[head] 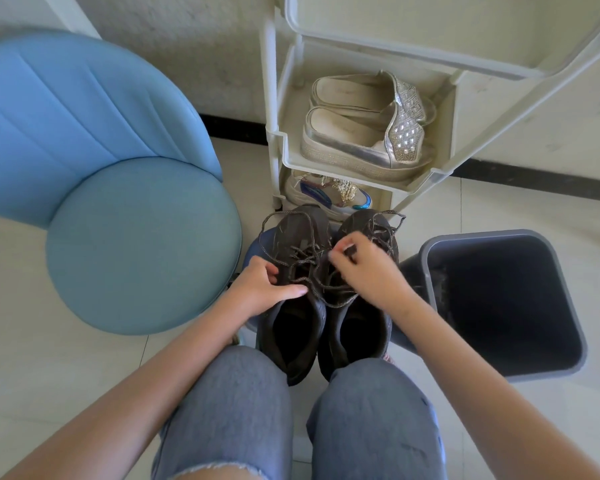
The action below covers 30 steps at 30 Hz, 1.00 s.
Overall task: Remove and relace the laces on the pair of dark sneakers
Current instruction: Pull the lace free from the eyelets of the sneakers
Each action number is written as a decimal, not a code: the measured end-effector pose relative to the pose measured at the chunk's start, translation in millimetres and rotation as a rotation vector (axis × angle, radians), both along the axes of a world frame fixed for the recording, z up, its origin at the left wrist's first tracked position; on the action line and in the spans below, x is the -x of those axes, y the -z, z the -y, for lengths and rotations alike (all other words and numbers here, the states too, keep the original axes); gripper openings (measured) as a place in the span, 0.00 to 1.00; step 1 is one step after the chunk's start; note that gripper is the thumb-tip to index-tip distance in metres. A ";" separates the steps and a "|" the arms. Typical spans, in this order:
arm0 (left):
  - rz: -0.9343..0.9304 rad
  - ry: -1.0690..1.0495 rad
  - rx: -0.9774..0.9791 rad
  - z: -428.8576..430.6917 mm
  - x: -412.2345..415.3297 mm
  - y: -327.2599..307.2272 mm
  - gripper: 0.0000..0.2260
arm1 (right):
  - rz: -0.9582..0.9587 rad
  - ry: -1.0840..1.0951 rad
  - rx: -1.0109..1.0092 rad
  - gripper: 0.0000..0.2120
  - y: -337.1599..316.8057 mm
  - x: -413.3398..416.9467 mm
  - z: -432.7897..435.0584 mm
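Pair of dark grey fabric sneakers (293, 233) sits side by side on a dark blue round stool (255, 242), which they mostly hide. Toes are at the stool's far edge by the rack, heels over its near edge against the person's knees in blue jeans (229, 410). Speckled dark grey laces (274, 220) are loose and tangled across both tongues. Loops hang off both toes, and one strand crosses between the shoes near the collars.

Left hand (262, 289): fingers curled round the outer eyelet edge of the left sneaker (300, 344), thumb laid over the laces. It grips the shoe.

Right hand (364, 271): fingertips (343, 244) pinch a lace above the tongue of the right sneaker (360, 337), close to the gap between the shoes. Which eyelet, cannot tell.

Around:
- Light blue padded chair with round seat (142, 244) to the left, on the pale tile floor (49, 358).
- Cream plastic shoe rack (272, 133) straight ahead, just beyond the toes.
- Silver studded platform slip-ons (357, 136) on a rack shelf, and a white sneaker with coloured trim (326, 195) on the shelf below.
- Dark grey plastic bin (482, 234) to the right, just beside the right sneaker.
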<state>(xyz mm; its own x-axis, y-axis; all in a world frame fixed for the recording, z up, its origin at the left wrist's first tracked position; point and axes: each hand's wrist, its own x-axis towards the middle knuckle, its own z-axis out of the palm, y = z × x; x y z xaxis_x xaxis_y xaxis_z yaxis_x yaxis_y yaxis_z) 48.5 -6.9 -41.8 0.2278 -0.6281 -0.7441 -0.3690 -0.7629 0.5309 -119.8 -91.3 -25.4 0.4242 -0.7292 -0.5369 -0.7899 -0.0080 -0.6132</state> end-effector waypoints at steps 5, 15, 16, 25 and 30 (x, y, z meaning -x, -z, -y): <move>0.000 0.035 0.022 0.9 -1.6 1.5 0.27 | -0.330 -0.315 0.146 0.24 3.2 -20.5 -8.8; 0.032 0.109 0.042 2.1 -0.3 4.8 0.21 | 0.483 -0.102 -0.120 0.11 -33.4 5.4 4.9; 0.037 0.113 0.040 1.9 -0.5 5.3 0.21 | 0.728 0.047 -0.183 0.10 -42.0 9.5 4.3; 0.227 0.153 0.098 -0.4 -5.2 2.6 0.18 | 0.291 0.092 -0.113 0.11 -18.7 -4.1 3.7; 0.244 0.175 0.065 -0.4 -5.7 3.3 0.21 | -0.246 -0.140 0.046 0.24 -1.1 -20.1 -9.7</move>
<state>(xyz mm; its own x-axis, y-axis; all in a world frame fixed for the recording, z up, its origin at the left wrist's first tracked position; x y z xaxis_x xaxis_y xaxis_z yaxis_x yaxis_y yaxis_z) 54.3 -6.5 -45.2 0.2792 -0.7180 -0.6376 -0.6142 -0.6439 0.4562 -99.7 -81.6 -24.3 0.3834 -0.6989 -0.6038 -0.9041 -0.1505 -0.3999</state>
